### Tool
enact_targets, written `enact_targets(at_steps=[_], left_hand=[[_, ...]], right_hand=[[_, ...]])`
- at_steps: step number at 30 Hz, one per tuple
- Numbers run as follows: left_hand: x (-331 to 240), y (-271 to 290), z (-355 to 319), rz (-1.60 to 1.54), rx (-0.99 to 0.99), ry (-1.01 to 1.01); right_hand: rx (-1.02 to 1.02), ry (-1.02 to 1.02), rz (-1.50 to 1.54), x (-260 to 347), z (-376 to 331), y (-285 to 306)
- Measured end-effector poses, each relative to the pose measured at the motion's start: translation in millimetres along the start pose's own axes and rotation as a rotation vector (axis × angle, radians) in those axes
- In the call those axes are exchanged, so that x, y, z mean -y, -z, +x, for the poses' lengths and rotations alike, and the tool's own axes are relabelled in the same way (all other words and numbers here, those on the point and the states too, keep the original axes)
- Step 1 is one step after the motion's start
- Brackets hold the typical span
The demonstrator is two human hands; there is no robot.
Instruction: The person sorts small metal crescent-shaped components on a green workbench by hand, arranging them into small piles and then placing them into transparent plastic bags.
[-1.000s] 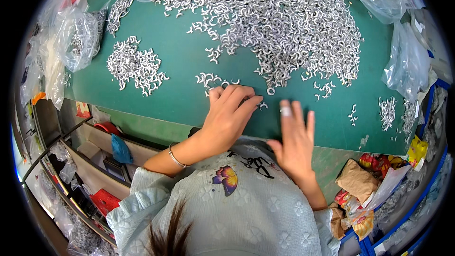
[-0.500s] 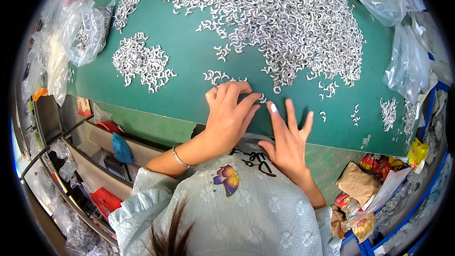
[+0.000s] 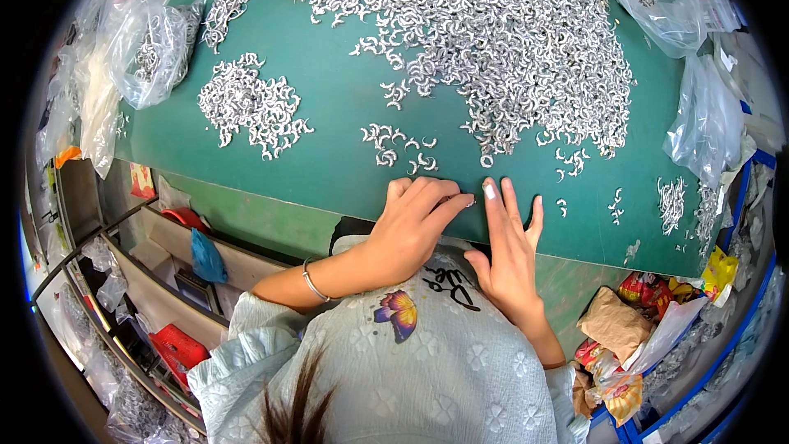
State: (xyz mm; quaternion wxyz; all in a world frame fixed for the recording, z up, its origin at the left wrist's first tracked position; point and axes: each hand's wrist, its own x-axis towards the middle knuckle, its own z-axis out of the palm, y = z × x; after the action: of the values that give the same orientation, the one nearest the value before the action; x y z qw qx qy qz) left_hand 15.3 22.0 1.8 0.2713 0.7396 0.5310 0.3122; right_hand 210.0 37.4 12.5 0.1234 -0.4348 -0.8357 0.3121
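At the near edge of the green table (image 3: 329, 115), the left hand (image 3: 411, 226) rests with fingers curled narrow over a small silver curved piece (image 3: 468, 201). The right hand (image 3: 509, 251) lies flat beside it, fingers spread, just below the large pile of silver pieces (image 3: 509, 49).

Lighting bright, even, overhead; shadows soft and short. Focus sharp at centre. Strong fisheye bending at edges; black vignette rings the frame.
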Motion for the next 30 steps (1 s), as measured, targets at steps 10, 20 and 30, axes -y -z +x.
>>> enact_targets(at_steps=[10,20,30], left_hand=[[10,13,-10,0.115,-0.231,0.147],[14,20,6,0.271,-0.048,0.061],[10,21,15,0.303,-0.087,0.125]], right_hand=[[0.026,0.143,0.047,12,27,-4],[0.12,0.054,-0.129,7,0,-11],[-0.258,-0.363,-0.386,-38,-42,12]])
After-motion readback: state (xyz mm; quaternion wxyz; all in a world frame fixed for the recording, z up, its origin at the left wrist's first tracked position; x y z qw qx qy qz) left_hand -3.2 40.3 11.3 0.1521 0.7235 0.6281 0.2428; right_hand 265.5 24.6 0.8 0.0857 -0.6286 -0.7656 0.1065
